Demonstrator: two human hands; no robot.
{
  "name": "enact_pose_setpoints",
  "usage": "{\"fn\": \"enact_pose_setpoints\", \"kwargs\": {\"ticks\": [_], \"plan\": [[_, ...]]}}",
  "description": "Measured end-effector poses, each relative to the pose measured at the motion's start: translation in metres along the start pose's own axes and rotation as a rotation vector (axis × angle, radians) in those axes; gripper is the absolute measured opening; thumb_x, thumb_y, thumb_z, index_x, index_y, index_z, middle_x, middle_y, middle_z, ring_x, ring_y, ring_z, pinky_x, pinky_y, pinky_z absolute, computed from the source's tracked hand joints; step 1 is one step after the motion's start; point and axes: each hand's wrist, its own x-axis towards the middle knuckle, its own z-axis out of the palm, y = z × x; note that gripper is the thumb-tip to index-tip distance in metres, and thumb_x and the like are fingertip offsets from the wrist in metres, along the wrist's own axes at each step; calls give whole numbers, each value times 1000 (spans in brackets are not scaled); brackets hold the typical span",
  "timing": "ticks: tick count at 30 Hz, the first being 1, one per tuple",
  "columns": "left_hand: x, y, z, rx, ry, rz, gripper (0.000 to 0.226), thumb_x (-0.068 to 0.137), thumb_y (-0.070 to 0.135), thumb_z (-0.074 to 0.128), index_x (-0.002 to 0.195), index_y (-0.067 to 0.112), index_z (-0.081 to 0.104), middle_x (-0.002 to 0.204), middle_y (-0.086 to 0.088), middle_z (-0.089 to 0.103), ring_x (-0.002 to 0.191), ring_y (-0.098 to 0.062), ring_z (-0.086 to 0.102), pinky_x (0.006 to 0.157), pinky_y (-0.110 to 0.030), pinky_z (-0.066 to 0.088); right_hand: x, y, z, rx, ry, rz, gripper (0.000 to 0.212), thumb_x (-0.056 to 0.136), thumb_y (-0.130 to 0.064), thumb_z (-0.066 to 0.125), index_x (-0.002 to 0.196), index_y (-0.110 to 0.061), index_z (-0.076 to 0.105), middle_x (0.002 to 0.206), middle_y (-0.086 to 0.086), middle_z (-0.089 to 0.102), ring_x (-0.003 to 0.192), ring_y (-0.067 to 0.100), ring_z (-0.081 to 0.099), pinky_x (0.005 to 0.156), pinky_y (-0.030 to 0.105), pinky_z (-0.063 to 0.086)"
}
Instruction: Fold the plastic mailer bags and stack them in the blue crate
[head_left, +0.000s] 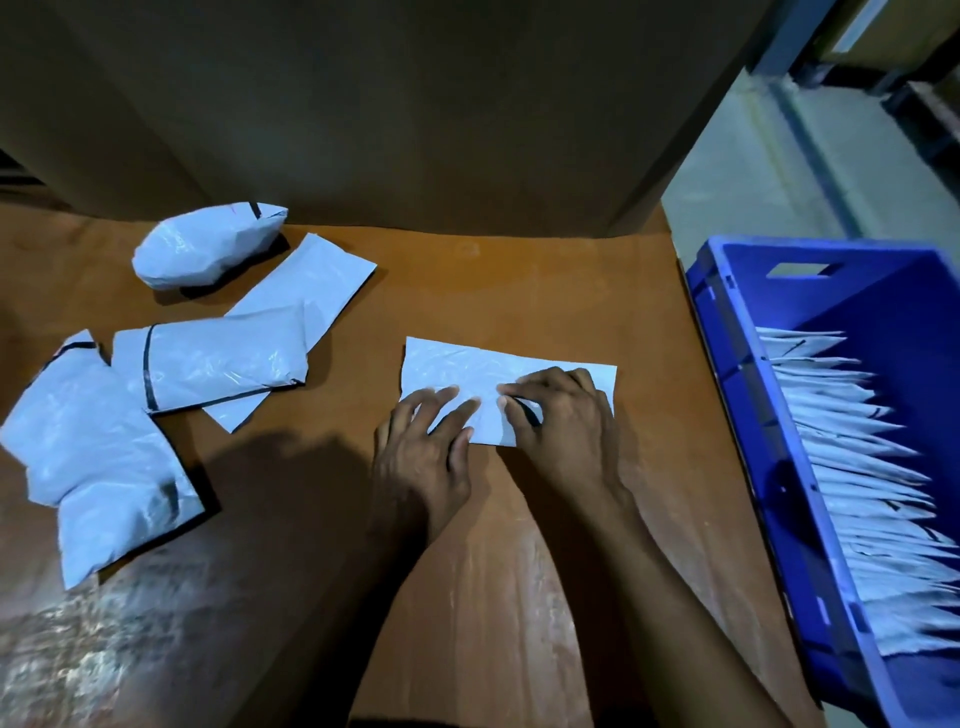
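So here's my setup: the white mailer bag (498, 371) I'm working on lies flat on the brown wooden table (519, 280), right in front of me, a bit left of the blue crate (737, 415). My left hand (423, 457) is on its near left corner with the fingers spread out straight, just pressing the plastic down. My right hand (563, 431) is on the bag's right half, fingers bent, with the thumb and index pinching the plastic near the middle, close to my left fingertips. The crate holds a row of folded mailers (857, 467) leaning on each other. Off to my left there's a loose bunch of puffy unfolded mailers (218, 358), a few overlapping, well apart from the one under my hands.
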Motion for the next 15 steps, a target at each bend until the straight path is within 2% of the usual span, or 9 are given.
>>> {"fn": "enact_pose_setpoints", "kwargs": {"ticks": [2, 4, 6, 10, 13, 15], "plan": [[1, 0, -1, 18, -32, -10, 36, 102, 32, 48, 128, 31, 72, 140, 8, 64, 132, -24, 54, 94, -41, 46, 26, 2, -2, -20, -58, -87, 17, 90, -17, 76, 103, -25, 83, 102, -5, 74, 100, 25, 59, 75, 36, 50], [1, -2, -1, 24, -54, -18, 38, 102, 34, 45, 128, 31, 72, 140, 7, 64, 132, -24, 54, 94, -41, 46, 43, -2, 5, -54, -106, -209, 40, 79, 10, 70, 107, -16, 82, 102, 2, 73, 97, 28, 59, 68, 29, 45], [0, -2, 0, 39, -65, -19, 38, 102, 33, 45, 128, 31, 72, 140, 7, 64, 132, -24, 53, 94, -40, 45, 42, -6, 16, -51, -136, -278, 55, 71, 21, 62, 111, -11, 80, 105, 4, 71, 98, 29, 57, 64, 31, 50], [0, -3, 3, 38, -73, -34, 38, 102, 33, 45, 129, 32, 71, 141, 9, 63, 134, -22, 51, 99, -40, 44, 36, 0, 22, 26, -140, -261, 57, 72, 20, 56, 115, -11, 79, 107, 5, 71, 98, 30, 57, 75, 37, 55], [0, -3, 3, 42, -67, -26, 37, 101, 32, 46, 124, 27, 74, 138, 5, 65, 133, -23, 52, 97, -41, 45, 61, -20, 12, 89, -256, -326, 43, 79, 7, 66, 115, -13, 81, 106, 7, 73, 98, 22, 56, 77, 26, 39], [0, -4, 1, 53, -67, -18, 33, 99, 30, 47, 112, 21, 76, 136, 2, 65, 132, -25, 52, 95, -43, 49, 71, -34, 19, 103, -368, -405, 50, 77, 7, 72, 120, -16, 79, 111, 5, 71, 101, 21, 51, 79, 29, 40]]}}
